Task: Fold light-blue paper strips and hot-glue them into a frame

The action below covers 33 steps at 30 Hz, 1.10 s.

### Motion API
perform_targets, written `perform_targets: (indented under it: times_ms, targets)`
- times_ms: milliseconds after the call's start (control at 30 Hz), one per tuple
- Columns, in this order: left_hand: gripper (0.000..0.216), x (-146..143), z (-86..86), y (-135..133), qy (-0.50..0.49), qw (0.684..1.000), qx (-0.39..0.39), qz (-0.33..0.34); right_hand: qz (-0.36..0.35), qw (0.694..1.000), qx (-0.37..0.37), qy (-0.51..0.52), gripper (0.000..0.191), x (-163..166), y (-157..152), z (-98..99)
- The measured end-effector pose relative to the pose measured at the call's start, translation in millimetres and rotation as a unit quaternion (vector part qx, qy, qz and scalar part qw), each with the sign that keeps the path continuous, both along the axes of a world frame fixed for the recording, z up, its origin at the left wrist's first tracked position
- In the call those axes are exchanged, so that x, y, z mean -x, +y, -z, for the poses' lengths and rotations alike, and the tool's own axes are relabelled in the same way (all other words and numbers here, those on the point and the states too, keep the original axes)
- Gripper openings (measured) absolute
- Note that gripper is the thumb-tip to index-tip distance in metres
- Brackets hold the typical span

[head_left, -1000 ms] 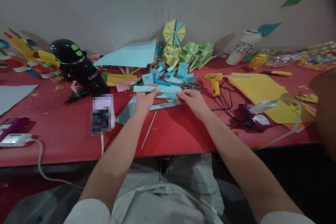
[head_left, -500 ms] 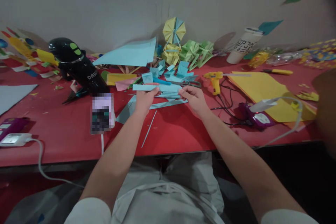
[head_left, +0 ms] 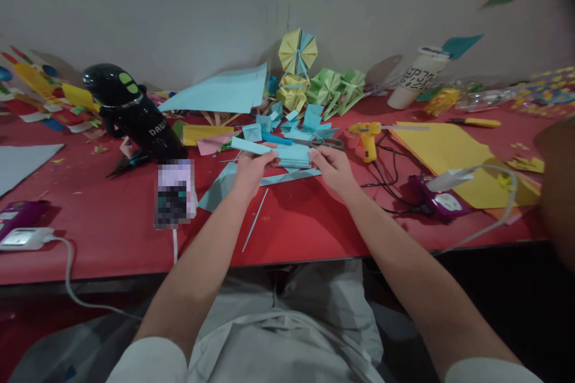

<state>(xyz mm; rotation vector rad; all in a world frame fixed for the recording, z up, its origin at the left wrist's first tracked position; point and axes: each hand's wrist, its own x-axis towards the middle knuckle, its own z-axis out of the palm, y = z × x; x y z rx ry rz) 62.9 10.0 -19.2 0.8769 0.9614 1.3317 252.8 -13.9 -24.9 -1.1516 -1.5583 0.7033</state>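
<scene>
"In the head view, where is the folded light-blue paper piece with parallel creases point(head_left: 293, 157)?"

"It is between the two hands, over the red tabletop point(head_left: 309, 221). Its creases run from one hand to the other. I cannot tell whether its underside touches anything."

"How is the left hand point(head_left: 252, 171)?"

"It is closed in a pinch, with the thumb on top, and it has hold of the left end of the paper piece. A flat, narrow light-blue paper strip point(head_left: 250, 145) sticks out beyond this hand, to the left, with a tilt. I cannot tell if both are one piece."

"And the right hand point(head_left: 333, 169)?"

"It is closed also, thumb and fingers pinching the right end."

"What lies around them?"

"Just behind the paper piece there is a bright-blue slender object point(head_left: 275, 139). Nearer to the person, a thin white stick point(head_left: 254, 221) lies on the tabletop. To the right of the right hand, near it, is a yellow plastic glue gun point(head_left: 369, 142)."
</scene>
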Motion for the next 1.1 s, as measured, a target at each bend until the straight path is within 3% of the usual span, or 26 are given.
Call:
perform_targets:
  times_ms: [233,567,1100]
  targets:
    - [0.03,-2,-4.5,-3,-0.056,0.996,0.066,0.023,-0.005,1.0,-0.001,0.024,0.057,1,0,0.0]
    - [0.032,-1,1.7,-1,-0.001,0.999,0.042,-0.008,-0.051,0.994,0.084,0.053,0.06,5,4,9.5]
    - [0.028,0,1.6,0,-0.008,1.0,0.016,-0.018,-0.089,0.99,0.101,0.045,0.054,5,4,9.8]
